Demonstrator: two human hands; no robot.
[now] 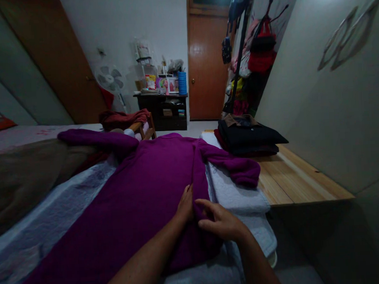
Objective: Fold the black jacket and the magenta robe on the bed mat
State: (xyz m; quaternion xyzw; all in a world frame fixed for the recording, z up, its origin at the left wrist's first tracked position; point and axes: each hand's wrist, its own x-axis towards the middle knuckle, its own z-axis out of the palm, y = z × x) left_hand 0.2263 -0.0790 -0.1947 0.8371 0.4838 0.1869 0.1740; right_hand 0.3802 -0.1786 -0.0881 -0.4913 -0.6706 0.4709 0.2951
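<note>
A long purple garment lies spread over the bed, one sleeve stretched to the left and the other out to the right. Its right side is folded inward along a lengthwise edge. My left hand rests flat on the cloth beside that fold, fingers pointing away from me. Just to its right, my right hand is at the folded part, with thumb and fingers apart and curved around a bit of the purple cloth; whether it grips the cloth is unclear.
Folded dark clothes are stacked on a wooden board at the right. A brown blanket lies at the left. Beyond the bed stand a wooden chair, a fan and a black cabinet.
</note>
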